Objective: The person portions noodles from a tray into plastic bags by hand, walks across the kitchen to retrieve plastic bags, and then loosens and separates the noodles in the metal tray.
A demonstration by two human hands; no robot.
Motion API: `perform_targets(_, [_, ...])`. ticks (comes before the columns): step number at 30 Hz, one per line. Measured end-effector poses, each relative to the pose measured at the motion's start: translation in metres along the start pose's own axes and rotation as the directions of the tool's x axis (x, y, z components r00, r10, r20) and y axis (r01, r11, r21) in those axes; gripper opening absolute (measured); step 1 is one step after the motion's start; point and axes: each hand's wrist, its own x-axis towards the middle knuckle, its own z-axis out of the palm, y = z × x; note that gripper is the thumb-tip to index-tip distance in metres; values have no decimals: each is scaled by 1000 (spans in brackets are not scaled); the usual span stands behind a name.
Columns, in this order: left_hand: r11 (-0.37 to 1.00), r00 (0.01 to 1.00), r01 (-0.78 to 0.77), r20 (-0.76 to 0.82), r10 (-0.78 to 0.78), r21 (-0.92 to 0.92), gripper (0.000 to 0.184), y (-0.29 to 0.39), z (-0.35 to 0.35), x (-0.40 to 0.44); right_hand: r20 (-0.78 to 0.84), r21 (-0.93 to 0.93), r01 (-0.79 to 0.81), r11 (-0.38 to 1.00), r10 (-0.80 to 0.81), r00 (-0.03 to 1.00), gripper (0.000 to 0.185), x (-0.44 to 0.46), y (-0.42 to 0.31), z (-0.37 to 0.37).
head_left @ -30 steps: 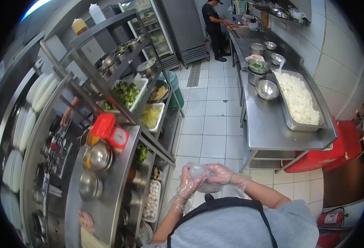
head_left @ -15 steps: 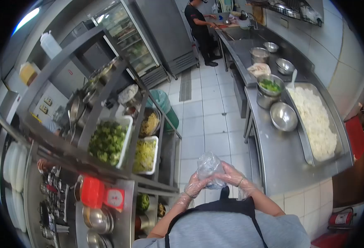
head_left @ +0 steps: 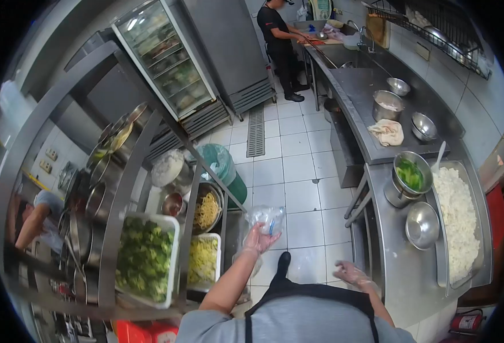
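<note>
My left hand (head_left: 258, 240), in a clear plastic glove, is closed on a crumpled clear plastic bag (head_left: 268, 219). It is held out over the floor, near the left shelf rack. My right hand (head_left: 354, 275), gloved the same way, is apart from it beside the steel table (head_left: 398, 286). Its fingers are loosely spread and nothing shows in them. Closest to my left hand on the rack are a white tub of chopped pale-green vegetable (head_left: 202, 260) and a bowl of noodles (head_left: 207, 212).
A white tub of broccoli (head_left: 146, 257) stands on the rack (head_left: 112, 228). Behind it is a green bin (head_left: 229, 174). On the right table are a rice tray (head_left: 461, 228), an empty bowl (head_left: 422, 226) and a pot of greens (head_left: 407, 174). Another person (head_left: 280, 46) works at the far sink counter.
My hands have separated. The left carried the plastic bag forward and left; the right let go and moved right. My body has moved forward along the aisle.
</note>
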Motion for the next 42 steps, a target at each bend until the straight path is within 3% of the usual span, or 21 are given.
perform_targets(2, [999, 999, -46, 20, 46, -6, 52, 48, 14, 58, -94, -42, 32, 999, -35, 995, 59, 9, 10, -4])
perform_targets(4, [992, 992, -123, -16, 124, 35, 49, 100, 36, 122, -193, 11, -115, 993, 114, 975, 56, 33, 16, -8])
perform_targets(6, [942, 946, -318, -31, 322, 106, 44, 165, 44, 192, -285, 63, -186, 981, 196, 938, 51, 46, 16, -1])
perform_targets(8, [861, 860, -507, -90, 502, -38, 42, 235, 72, 227, -424, 107, -185, 977, 213, 880, 44, 54, 13, 0])
perform_targets(9, [803, 804, -594, 4, 595, -44, 38, 289, 53, 265, -469, 140, -225, 964, 264, 843, 44, 54, 11, 4])
perform_targets(10, [795, 768, -603, 224, 600, -64, 34, 336, 35, 287, -420, 141, -251, 958, 288, 861, 45, 51, 0, 4])
perform_targets(12, [741, 751, -649, -9, 660, 173, 41, 364, 76, 247, -331, 186, -322, 928, 368, 869, 46, 31, -41, -12])
perform_targets(14, [605, 778, -580, 149, 611, 546, 67, 388, 35, 294, -292, 151, -374, 915, 403, 868, 48, 23, -37, -1])
perform_targets(15, [777, 868, -471, 59, 494, 418, 74, 378, 52, 279, -317, 137, -384, 913, 408, 857, 50, 16, -36, 3])
perform_targets(18, [872, 917, -253, -182, 354, 420, 89, 288, 31, 313, -319, 120, -461, 879, 474, 821, 52, -1, -43, 3])
perform_targets(19, [913, 965, -77, -202, 170, 400, 87, 250, 5, 336, -337, 178, -471, 864, 503, 796, 51, -10, -47, 1])
perform_targets(20, [763, 988, 82, -150, 20, 641, 82, 194, -9, 327, -354, 229, -473, 851, 525, 774, 51, -19, -49, 3])
perform_targets(21, [698, 958, 273, -251, -138, 662, 78, 141, -35, 339, -373, 277, -465, 840, 541, 754, 51, -29, -48, 5])
perform_targets(23, [316, 855, 463, -325, -404, 828, 61, 22, -67, 313, -411, 351, -440, 827, 558, 721, 51, -56, -40, 15])
perform_targets(26, [-187, 526, 203, -269, -807, 961, 39, -155, -73, 254, -405, 515, -410, 753, 635, 658, 50, -118, -25, 41])
perform_targets(27, [-342, 565, -149, -204, -799, 928, 41, -197, -30, 183, -379, 573, -432, 696, 693, 613, 51, -139, -11, 60])
perform_targets(28, [-401, 470, -368, -204, -859, 839, 44, -236, -1, 143, -413, 590, -444, 675, 724, 552, 51, -163, 6, 82])
perform_targets(31, [-334, 159, -674, -312, -937, 659, 55, -313, 68, 60, -471, 640, -489, 593, 805, 360, 52, -250, 52, 165])
perform_targets(33, [-276, 34, -733, -373, -927, 621, 61, -352, 113, -5, -500, 702, -487, 520, 846, 182, 52, -311, 78, 221])
perform_targets(38, [-75, -261, -756, -405, -876, 650, 71, -443, 140, -130, -216, 963, -199, 184, 964, -156, 50, -427, 90, 327])
perform_targets(42, [150, -314, -904, -385, -868, 400, 69, -529, 134, -225, -131, 941, 315, 122, 991, 6, 47, -461, 90, 340])
